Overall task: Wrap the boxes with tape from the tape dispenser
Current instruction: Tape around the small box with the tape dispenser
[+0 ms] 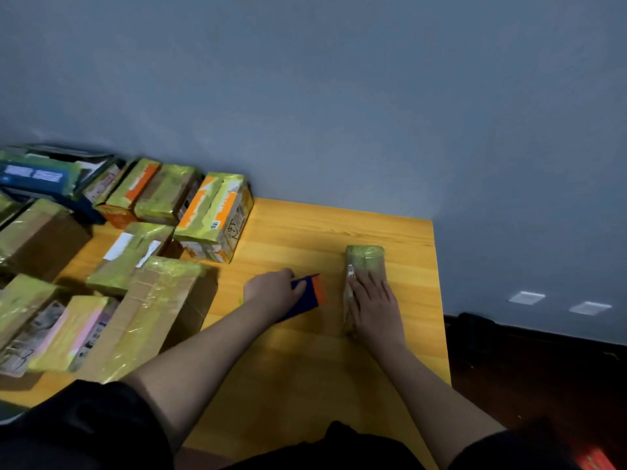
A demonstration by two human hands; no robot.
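Pressing flat on a small upright box wrapped in yellow-green tape (364,266), right hand (375,305) with fingers straight and spread over the top face, palm toward the near end. Gripping a dark blue tape dispenser with an orange front edge (310,293), left hand (274,288) with fingers curled over its back, just left of the box and apart from it. Both resting on the yellow wooden counter (305,368), toward its right side and near the blue-grey wall (305,79).

Stacked at the left of the counter, a crowd of taped cardboard boxes (152,300), most already showing yellow-green bands; an orange-and-white carton with handwriting on its side (217,218) standing nearest the working space.

No tape strand visible between dispenser and box; cannot tell whether a free end is stuck down or hanging loose.

Likely next: bringing the dispenser to the box and pulling another band around. Risks, judged from here:
- Tall narrow box tipping or sliding if the pull comes sideways while only a flat palm steadies it.
- Tape folding onto itself or creasing if drawn out slack.
- Box sitting close to the right edge of the counter, so a hard tug could push it off.
- Dispenser's cutting edge near the right fingers.
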